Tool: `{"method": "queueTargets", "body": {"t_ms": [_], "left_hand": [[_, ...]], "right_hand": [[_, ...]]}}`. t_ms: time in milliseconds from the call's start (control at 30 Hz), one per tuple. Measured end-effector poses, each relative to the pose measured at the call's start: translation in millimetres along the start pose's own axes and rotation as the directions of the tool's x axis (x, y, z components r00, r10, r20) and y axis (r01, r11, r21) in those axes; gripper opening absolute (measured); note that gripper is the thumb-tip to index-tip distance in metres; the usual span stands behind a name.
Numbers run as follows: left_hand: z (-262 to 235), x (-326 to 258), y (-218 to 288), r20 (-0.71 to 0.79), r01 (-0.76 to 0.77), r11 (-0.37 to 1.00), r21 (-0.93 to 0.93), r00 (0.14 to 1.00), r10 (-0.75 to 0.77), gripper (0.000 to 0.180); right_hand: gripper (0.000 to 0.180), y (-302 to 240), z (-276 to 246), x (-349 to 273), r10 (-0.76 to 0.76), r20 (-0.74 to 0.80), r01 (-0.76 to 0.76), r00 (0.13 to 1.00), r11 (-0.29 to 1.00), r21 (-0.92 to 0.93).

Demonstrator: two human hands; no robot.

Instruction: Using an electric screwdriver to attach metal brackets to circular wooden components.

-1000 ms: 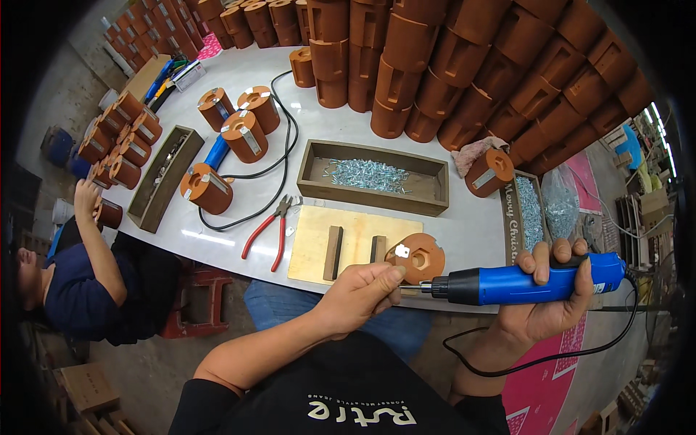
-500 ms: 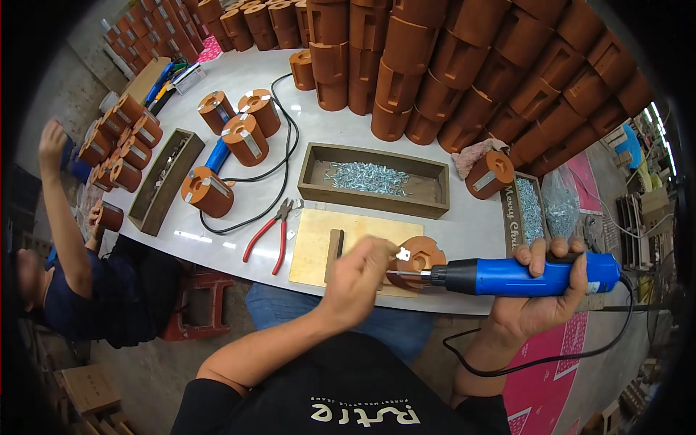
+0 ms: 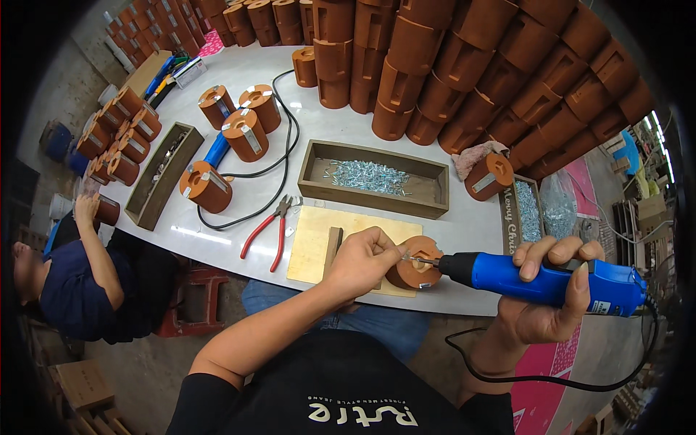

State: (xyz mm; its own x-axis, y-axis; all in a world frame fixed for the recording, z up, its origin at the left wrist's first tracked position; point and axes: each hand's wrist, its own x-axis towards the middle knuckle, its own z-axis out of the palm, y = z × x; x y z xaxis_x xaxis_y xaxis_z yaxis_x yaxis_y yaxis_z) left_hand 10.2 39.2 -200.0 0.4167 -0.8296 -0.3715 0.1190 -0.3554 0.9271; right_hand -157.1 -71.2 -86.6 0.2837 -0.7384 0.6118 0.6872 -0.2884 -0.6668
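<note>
My right hand is wrapped round a blue electric screwdriver, held nearly level with its bit pointing left. The bit's tip reaches the top of a reddish-brown cylinder with a recess in its end. My left hand pinches a small metal plate at that cylinder's top, close to the bit. Fingertips partly hide the plate. Under the cylinder lies a pale wooden board, with a dark wooden strip on it beside my left hand.
A wooden box of screws stands beyond the board. Red-handled pliers lie left. Several finished-looking cylinders surround a black cord. Stacked cylinders rise behind. A co-worker sits at the left, near a narrow box.
My left hand has moved slightly right and up, bringing the small plate onto the cylinder. The screwdriver has shifted right and tilted, its bit now at the cylinder's top.
</note>
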Motion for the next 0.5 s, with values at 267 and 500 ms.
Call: {"method": "queueTargets", "body": {"t_ms": [267, 500], "left_hand": [[1, 5, -1, -0.008, -0.052, 0.992, 0.118, 0.999, 0.053, 0.021], [-3, 6, 6, 0.033, -0.004, 0.995, 0.100, 0.999, 0.000, 0.021]], "right_hand": [[0.029, 7, 14, 8, 0.048, 0.063, -0.045, 0.997, 0.998, -0.052], [0.030, 12, 25, 12, 0.093, 0.055, -0.090, 0.994, 0.995, -0.052]]}}
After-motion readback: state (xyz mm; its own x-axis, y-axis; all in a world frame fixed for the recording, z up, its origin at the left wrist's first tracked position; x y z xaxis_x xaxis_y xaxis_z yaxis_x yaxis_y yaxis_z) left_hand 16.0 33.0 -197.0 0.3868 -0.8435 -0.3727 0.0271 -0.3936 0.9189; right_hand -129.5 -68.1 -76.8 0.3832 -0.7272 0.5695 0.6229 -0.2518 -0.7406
